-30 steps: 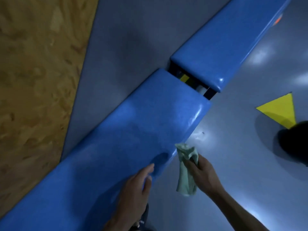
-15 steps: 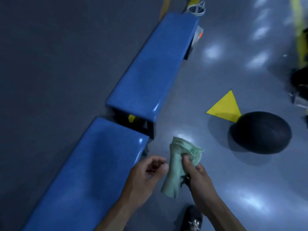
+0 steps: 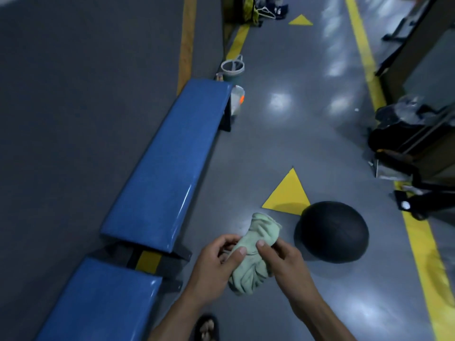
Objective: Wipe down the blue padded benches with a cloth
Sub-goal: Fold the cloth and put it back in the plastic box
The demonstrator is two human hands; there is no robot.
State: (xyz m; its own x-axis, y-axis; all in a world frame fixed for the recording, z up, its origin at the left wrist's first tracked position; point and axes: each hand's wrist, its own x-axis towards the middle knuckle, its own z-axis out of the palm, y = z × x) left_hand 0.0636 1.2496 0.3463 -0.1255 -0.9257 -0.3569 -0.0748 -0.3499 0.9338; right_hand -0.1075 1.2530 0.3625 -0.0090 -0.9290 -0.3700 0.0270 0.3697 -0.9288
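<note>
Two blue padded benches stand end to end along the left wall: the near bench [image 3: 103, 301] at the bottom left and the far bench [image 3: 167, 163] beyond a narrow gap. A bunched pale green cloth [image 3: 253, 254] is held over the floor to the right of that gap. My left hand [image 3: 214, 264] grips the cloth's left side with curled fingers and thumb. My right hand [image 3: 283, 262] pinches its right side. Neither hand touches a bench.
A large black ball [image 3: 332, 232] lies on the grey floor right of my hands, beside a yellow triangle marking [image 3: 288, 193]. A bucket [image 3: 232, 70] and a plastic bottle [image 3: 237, 99] stand past the far bench. Dark bags [image 3: 403, 143] sit at the right. My sandalled foot [image 3: 206, 327] shows below.
My left hand has left the near bench and joined the right hand on the cloth. The view has lifted from the near bench towards the far bench and the floor.
</note>
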